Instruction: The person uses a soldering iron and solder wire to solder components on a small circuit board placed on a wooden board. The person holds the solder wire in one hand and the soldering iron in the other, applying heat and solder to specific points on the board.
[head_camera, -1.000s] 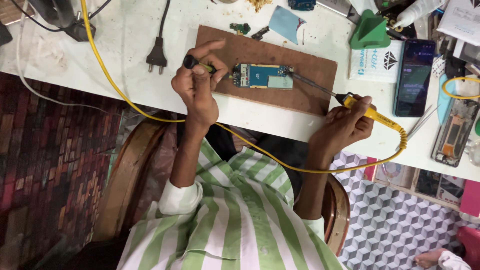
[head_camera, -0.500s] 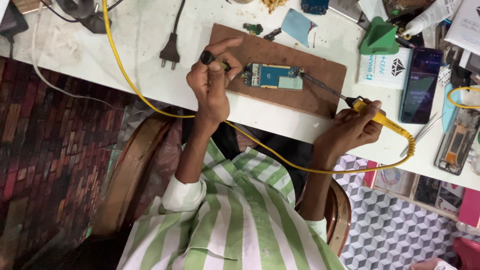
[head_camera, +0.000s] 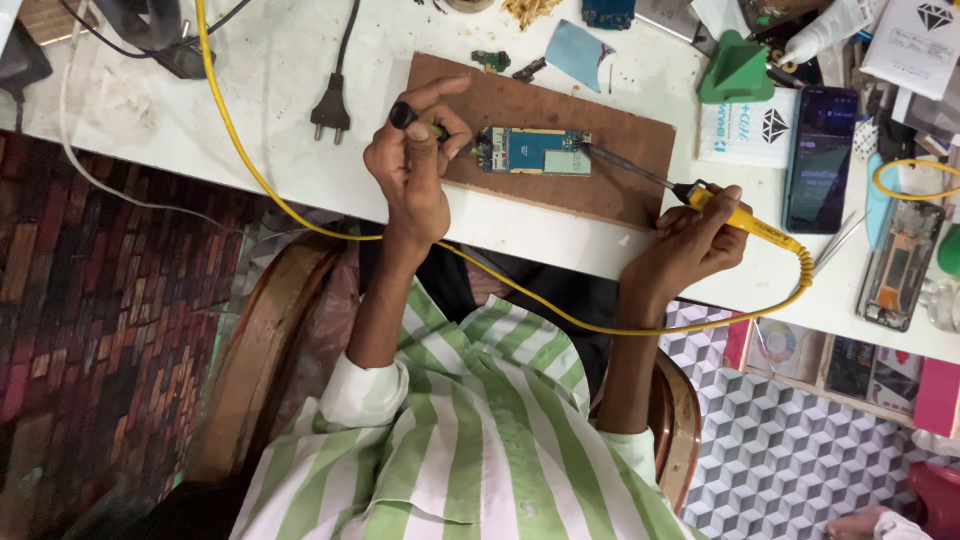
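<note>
Your right hand (head_camera: 690, 245) grips a yellow soldering iron (head_camera: 700, 200), tip touching the blue circuit board (head_camera: 535, 151); your left hand (head_camera: 410, 160) pinches a small tool (head_camera: 440, 131) beside the board, steadying it.

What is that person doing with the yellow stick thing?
That is a soldering iron with a yellow handle, held in the person's right hand. Its metal tip reaches the edge of a small blue circuit board lying on a brown wooden board. The left hand pinches a small dark tool at the circuit board's other end. A yellow cable trails from the iron across the white table.
</note>
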